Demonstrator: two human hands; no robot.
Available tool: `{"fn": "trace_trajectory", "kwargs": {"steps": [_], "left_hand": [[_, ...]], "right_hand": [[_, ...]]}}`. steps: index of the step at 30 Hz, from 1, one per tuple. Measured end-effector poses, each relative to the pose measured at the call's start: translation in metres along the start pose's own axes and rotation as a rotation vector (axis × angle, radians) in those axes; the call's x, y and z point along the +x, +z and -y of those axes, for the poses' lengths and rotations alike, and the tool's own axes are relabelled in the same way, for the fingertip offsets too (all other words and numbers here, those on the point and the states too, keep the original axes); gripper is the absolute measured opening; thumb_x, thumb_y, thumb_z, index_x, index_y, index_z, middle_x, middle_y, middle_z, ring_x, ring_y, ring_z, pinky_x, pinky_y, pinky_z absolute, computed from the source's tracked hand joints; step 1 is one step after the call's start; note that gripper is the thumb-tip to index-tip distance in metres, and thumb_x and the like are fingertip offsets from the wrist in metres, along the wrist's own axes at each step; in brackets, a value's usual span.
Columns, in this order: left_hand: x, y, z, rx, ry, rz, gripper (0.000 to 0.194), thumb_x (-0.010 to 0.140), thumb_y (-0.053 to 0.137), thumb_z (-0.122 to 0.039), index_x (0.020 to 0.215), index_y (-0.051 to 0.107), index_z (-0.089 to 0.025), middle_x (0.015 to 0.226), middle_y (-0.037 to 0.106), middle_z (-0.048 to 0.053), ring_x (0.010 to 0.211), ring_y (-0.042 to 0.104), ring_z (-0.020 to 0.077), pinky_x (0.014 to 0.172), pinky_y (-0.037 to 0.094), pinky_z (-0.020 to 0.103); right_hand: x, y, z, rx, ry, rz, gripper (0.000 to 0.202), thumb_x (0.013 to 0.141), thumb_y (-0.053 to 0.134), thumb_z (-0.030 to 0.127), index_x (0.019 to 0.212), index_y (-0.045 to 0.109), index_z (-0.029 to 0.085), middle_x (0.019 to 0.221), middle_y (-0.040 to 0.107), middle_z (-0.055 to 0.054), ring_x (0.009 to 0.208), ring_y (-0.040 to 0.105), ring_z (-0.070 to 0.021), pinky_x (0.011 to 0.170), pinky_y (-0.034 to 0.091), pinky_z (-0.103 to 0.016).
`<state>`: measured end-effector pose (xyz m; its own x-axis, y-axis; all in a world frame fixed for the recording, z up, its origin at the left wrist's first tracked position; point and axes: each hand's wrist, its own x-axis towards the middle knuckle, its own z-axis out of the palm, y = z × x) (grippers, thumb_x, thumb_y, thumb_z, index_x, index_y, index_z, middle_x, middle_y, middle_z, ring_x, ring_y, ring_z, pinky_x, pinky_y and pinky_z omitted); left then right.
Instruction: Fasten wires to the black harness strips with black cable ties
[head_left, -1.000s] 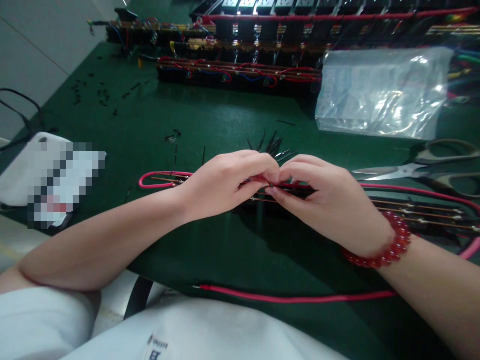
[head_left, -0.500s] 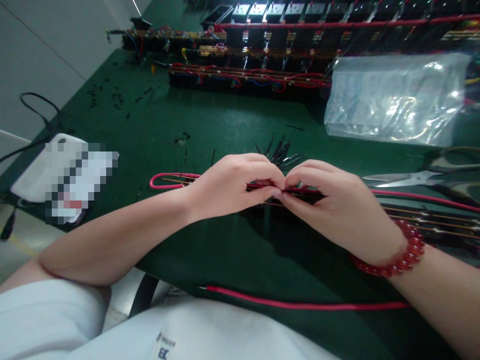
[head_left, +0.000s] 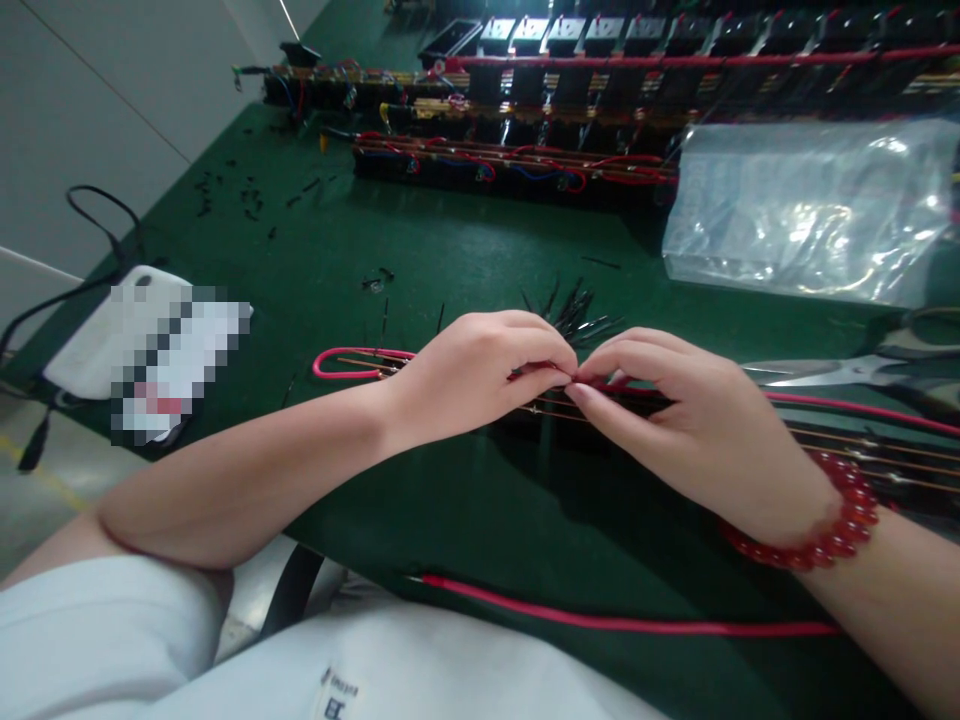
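Note:
My left hand (head_left: 484, 365) and my right hand (head_left: 675, 405) meet fingertip to fingertip over a long dark strip (head_left: 904, 465) with copper-coloured rods. Both are closed in a pinch, and what the fingertips hold is too small and hidden to name. A thick red cable (head_left: 862, 407) runs along the strip and passes under my fingers. At the left end that cable bends back in a loop (head_left: 322, 362). Just behind my fingers lies a bunch of thin black cable ties (head_left: 576, 318).
Scissors (head_left: 840, 371) lie to the right, below a clear plastic bag (head_left: 806, 215). Another red cable (head_left: 600, 620) runs along the near edge. Wired black assemblies (head_left: 510, 165) line the back. A white device (head_left: 97, 340) and black scraps (head_left: 251, 195) sit at left.
The whole view has shifted slightly, so everything appears a little farther right and mostly lower. My hands stay pinched together over the strip, with only a small change at the fingertips.

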<state>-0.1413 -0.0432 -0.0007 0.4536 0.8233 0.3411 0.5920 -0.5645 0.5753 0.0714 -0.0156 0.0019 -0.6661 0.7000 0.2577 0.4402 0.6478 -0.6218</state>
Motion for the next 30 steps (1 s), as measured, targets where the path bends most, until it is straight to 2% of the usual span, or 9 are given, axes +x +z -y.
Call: {"fn": "trace_trajectory", "kwargs": {"steps": [10,18,25,30], "left_hand": [[-0.002,0.0008,0.0012,0.017,0.05,-0.012,0.013,0.093,0.065,-0.012,0.094,0.078,-0.014,0.097,0.08,0.005,0.092,0.074,0.0135,0.086,0.054,0.02],[-0.0012,-0.0014,-0.0019,0.019,-0.038,0.076,0.017,0.093,0.06,-0.012,0.095,0.076,-0.018,0.096,0.077,0.003,0.09,0.07,0.014,0.083,0.052,0.023],[-0.0004,-0.0028,-0.002,0.005,-0.048,0.115,0.016,0.092,0.06,-0.012,0.094,0.074,-0.018,0.093,0.076,0.001,0.085,0.069,0.0131,0.078,0.05,0.022],[-0.0006,-0.0027,-0.0017,-0.01,-0.059,0.121,0.01,0.092,0.061,-0.018,0.091,0.072,-0.018,0.091,0.075,0.001,0.082,0.068,0.0133,0.076,0.05,0.023]], "right_hand": [[-0.0004,0.0014,-0.0011,0.048,-0.014,-0.001,0.012,0.092,0.064,0.02,0.081,0.069,0.022,0.085,0.07,-0.005,0.074,0.064,-0.0176,0.064,0.052,-0.031],[-0.0005,-0.0013,0.0011,0.077,0.01,0.008,0.014,0.089,0.064,0.018,0.075,0.066,0.023,0.081,0.067,-0.004,0.071,0.062,-0.0174,0.063,0.05,-0.032],[-0.0003,-0.0023,0.0011,0.142,0.037,0.018,0.013,0.087,0.063,0.018,0.075,0.065,0.022,0.08,0.066,-0.003,0.072,0.061,-0.0173,0.064,0.048,-0.031],[0.0005,-0.0015,0.0002,0.158,0.059,0.024,0.014,0.09,0.063,0.022,0.076,0.067,0.022,0.079,0.066,-0.003,0.074,0.062,-0.0178,0.066,0.048,-0.032]]}}
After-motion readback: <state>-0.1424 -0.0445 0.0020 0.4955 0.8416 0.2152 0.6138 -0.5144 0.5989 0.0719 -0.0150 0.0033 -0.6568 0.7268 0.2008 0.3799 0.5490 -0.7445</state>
